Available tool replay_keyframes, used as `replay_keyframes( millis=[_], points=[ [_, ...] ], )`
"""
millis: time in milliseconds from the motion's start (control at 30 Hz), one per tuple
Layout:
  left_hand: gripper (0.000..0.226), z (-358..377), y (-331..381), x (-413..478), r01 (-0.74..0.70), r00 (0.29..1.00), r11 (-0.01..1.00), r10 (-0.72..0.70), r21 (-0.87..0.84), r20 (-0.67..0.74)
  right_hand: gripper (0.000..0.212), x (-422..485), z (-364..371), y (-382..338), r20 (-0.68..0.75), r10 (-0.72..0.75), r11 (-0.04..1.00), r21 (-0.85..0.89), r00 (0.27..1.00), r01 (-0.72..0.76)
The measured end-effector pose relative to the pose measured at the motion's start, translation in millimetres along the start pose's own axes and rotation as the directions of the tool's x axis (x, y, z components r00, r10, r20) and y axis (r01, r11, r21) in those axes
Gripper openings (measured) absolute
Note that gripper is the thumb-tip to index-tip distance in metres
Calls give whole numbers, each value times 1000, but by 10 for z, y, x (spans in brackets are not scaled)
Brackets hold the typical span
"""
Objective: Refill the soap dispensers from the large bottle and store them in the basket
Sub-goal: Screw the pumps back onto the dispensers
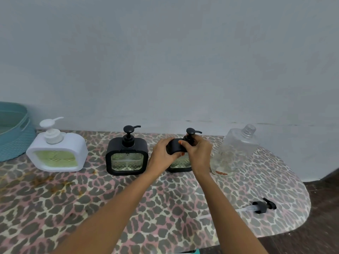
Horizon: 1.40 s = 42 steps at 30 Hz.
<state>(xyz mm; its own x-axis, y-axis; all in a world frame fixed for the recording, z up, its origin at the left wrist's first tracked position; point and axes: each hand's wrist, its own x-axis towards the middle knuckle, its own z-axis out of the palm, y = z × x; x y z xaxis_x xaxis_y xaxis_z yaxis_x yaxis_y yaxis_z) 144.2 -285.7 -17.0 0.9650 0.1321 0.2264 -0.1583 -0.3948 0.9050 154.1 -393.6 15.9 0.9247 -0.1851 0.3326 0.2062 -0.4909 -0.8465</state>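
Note:
Three soap dispensers stand in a row on the leopard-print table (128,208): a white dispenser (57,153) with green soap at the left, a black dispenser (127,156) in the middle, and a second black dispenser (180,165) to its right. My left hand (162,153) grips that right dispenser's top corner. My right hand (199,153) holds the collar of its black pump head (191,132). The large clear bottle (234,151) stands uncapped at the far right and looks nearly empty. A teal basket (12,132) sits at the left edge.
A black pump with a clear tube (262,207) lies loose on the table near its right front edge. A plain wall rises right behind the row. Dark floor shows past the table's rounded right end.

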Motion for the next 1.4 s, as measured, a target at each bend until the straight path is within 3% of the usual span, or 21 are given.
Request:
replay_keyframes(
  millis=[267, 600, 867, 1100, 1400],
  points=[
    [45, -4, 59, -28, 7, 1000, 1000, -6, -25, 15, 24, -78, 104, -76, -120, 17, 996, -86, 993, -27],
    [50, -202, 171, -197, 48, 997, 999, -47, -20, 66, 39, -146, -17, -91, -34, 68, 996, -52, 997, -70],
    [44, -670, 244, -506, -13, 996, 1000, 14, -17, 87, 22, -429, -110, -211, -73, 92, 992, -81, 993, -98],
    [38, -1240, 223, -819, -51, 999, 998, 50, -24, -9, 16, -886, 154, -613, 66, -27, 998, -53, 997, 31],
    [33, -2233, -38, -1075, -14, 977, 1000, 14, 5, -212, 13, -1183, 851, -1277, 274, -167, 986, 66, 947, 155]
  ],
)
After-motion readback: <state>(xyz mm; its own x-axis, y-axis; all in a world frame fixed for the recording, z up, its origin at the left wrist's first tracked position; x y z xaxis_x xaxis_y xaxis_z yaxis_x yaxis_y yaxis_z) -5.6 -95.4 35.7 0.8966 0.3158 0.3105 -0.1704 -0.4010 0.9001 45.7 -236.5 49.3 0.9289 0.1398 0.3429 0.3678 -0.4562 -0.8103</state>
